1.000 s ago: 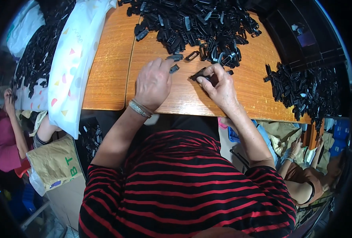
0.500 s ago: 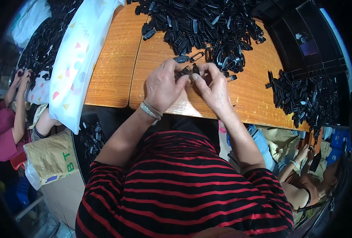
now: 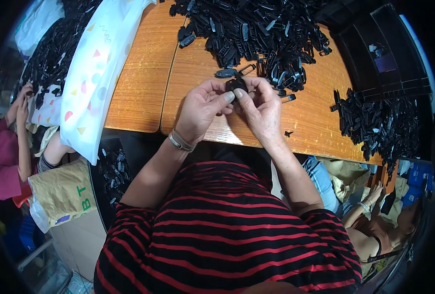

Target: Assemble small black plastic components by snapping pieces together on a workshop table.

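A small black plastic part (image 3: pixel 236 86) is pinched between my two hands above the near edge of the wooden table. My left hand (image 3: pixel 201 109) presses its thumb against the part, fingers curled behind it. On the other side, my right hand (image 3: pixel 262 109) is closed on the same part, its thumb laid across the front. Just beyond the fingertips lie a glossy black oval piece (image 3: pixel 226 73) and a thin black frame (image 3: pixel 247 69). A big heap of black plastic parts (image 3: pixel 247 34) spreads across the far side of the table.
A second heap of black pieces (image 3: pixel 374 120) lies at the right, before a black bin (image 3: pixel 374 49). One tiny black piece (image 3: pixel 288 134) is near my right wrist. Patterned plastic sheeting (image 3: pixel 97 73) hangs at the left. Other people work on both sides.
My hands have come closer together, and the two black pieces held apart before now meet between my fingers. My left thumb has moved up onto the front.
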